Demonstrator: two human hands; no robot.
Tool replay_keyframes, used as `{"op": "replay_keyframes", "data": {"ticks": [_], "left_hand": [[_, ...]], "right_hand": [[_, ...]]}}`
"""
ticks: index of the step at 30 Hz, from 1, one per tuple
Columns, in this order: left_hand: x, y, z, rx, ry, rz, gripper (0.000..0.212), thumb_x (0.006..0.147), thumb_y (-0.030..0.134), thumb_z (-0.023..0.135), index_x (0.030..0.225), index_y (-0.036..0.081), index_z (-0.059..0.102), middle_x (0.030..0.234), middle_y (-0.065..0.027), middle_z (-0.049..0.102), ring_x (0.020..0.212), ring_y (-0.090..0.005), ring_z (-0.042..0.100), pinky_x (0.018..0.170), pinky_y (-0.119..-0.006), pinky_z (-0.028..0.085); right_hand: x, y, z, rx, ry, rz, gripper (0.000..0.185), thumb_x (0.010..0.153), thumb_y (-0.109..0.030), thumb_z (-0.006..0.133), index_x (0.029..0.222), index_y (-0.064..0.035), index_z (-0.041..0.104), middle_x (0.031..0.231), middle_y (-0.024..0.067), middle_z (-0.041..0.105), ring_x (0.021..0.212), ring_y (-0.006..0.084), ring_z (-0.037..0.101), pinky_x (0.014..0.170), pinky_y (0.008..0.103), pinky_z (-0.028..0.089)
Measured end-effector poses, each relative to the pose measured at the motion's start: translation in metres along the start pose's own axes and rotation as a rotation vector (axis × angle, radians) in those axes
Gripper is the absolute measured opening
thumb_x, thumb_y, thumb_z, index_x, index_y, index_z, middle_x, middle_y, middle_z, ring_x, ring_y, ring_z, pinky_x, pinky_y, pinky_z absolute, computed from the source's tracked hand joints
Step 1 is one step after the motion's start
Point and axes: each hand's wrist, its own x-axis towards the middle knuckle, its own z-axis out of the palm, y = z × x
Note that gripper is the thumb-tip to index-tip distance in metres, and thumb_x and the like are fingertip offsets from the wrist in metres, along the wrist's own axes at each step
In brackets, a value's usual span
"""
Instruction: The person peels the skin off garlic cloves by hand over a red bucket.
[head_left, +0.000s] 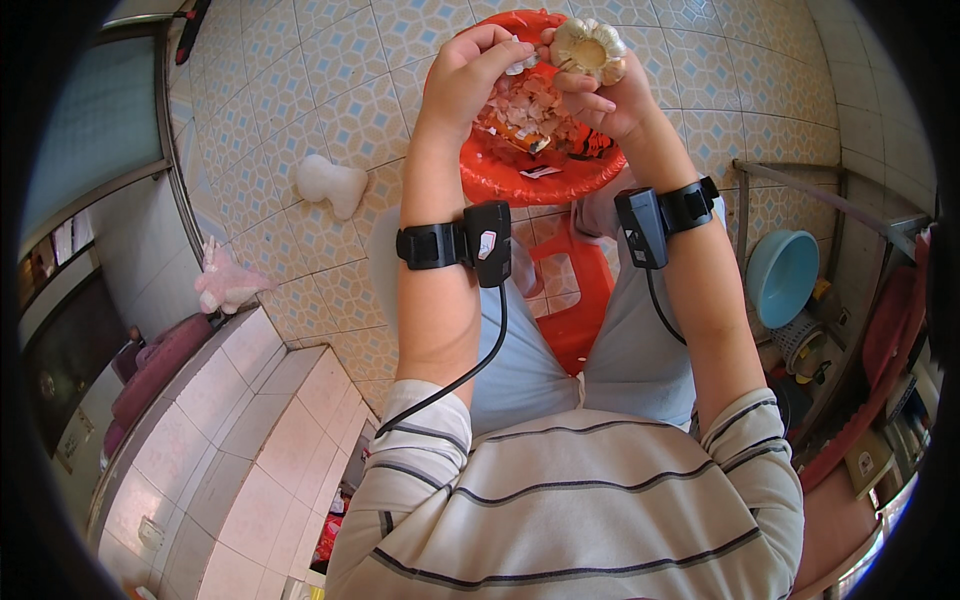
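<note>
My right hand (611, 97) holds a whole garlic bulb (589, 51), its flat root end turned up towards me. Pinched between the thumb and fingers of my left hand (469, 79) is a small piece of whitish, papery garlic skin (523, 61). Both hands are close together over a round bin lined with a red plastic bag (517, 184). Inside the bin lies a heap of thin, pale peelings (529, 105), along with some orange wrapper-like litter (514, 136). My hands and forearms cover part of the bin's rim.
A red plastic stool (574, 337) shows between my legs. On the patterned tile floor lies a white bone-shaped object (330, 185). A pink plush toy (229, 281) sits by the tiled ledge (202, 450) at left. At right, a metal frame (825, 193) stands near a blue basin (782, 277).
</note>
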Motion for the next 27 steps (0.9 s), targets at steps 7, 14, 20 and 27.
{"op": "replay_keyframes", "data": {"ticks": [7, 14, 20, 27], "left_hand": [[0.0, 0.001, -0.001, -0.053, 0.015, -0.022, 0.013, 0.08, 0.02, 0.057, 0.079, 0.007, 0.059, 0.071, 0.0022, 0.055, 0.061, -0.0046, 0.046, 0.054, -0.018, 0.036], [-0.001, 0.001, -0.001, -0.068, -0.003, -0.021, 0.012, 0.081, 0.019, 0.056, 0.078, 0.007, 0.058, 0.072, 0.0022, 0.055, 0.061, -0.0044, 0.046, 0.054, -0.018, 0.036], [-0.003, 0.002, -0.004, -0.054, 0.001, -0.046, 0.011, 0.079, 0.018, 0.059, 0.075, 0.008, 0.057, 0.07, 0.0031, 0.054, 0.059, -0.0037, 0.045, 0.053, -0.017, 0.035], [0.001, -0.001, 0.0, 0.172, 0.115, 0.094, 0.021, 0.077, 0.025, 0.064, 0.067, 0.009, 0.055, 0.062, 0.0043, 0.05, 0.055, -0.0031, 0.043, 0.051, -0.018, 0.032]], "right_hand": [[0.0, -0.001, -0.003, -0.093, 0.081, 0.012, 0.052, 0.092, -0.037, 0.026, 0.115, 0.0075, 0.043, 0.059, 0.0079, 0.042, 0.036, 0.008, 0.028, 0.029, 0.0164, 0.024], [-0.001, -0.001, -0.003, -0.069, 0.033, 0.014, 0.049, 0.092, -0.034, 0.027, 0.114, 0.0073, 0.043, 0.061, 0.0092, 0.044, 0.04, 0.0081, 0.033, 0.029, 0.0163, 0.024], [-0.001, 0.004, 0.008, -0.062, 0.08, -0.051, 0.042, 0.091, -0.028, 0.029, 0.11, 0.0053, 0.046, 0.076, 0.0122, 0.052, 0.048, 0.0095, 0.041, 0.029, 0.0163, 0.026], [0.004, 0.011, 0.013, -0.434, 0.356, -0.159, 0.03, 0.09, -0.026, 0.035, 0.099, -0.0027, 0.053, 0.081, 0.008, 0.054, 0.056, 0.0121, 0.05, 0.039, 0.019, 0.037]]}}
